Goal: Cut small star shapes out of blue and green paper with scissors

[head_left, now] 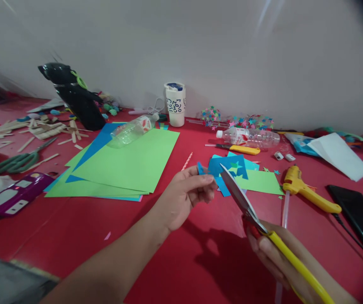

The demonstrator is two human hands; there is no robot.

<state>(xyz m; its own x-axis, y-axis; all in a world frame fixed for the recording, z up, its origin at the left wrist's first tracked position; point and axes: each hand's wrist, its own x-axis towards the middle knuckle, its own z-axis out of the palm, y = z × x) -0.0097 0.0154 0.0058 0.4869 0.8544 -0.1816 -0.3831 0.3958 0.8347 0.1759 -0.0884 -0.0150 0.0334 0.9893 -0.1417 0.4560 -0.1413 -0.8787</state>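
Note:
My left hand (181, 195) is raised over the red table, fingers pinching a small piece of blue paper (201, 168). In my right hand (274, 247) is a pair of scissors (240, 197) with yellow and red handles. The blades look closed and point up and left, with their tip a little right of my left fingertips and apart from the blue piece. Behind the tip lies a blue sheet (214, 165) with star-shaped cut-outs, over a strip of green paper (262, 181). Small cut paper stars (277, 172) are scattered beside it.
Green sheets (137, 160) lie at left under a clear bottle (130, 131). A yellow glue gun (309, 192) and a black phone (355, 215) lie at right. A yellow cutter (244, 149), a second bottle (254, 137) and a white tumbler (175, 105) are farther back.

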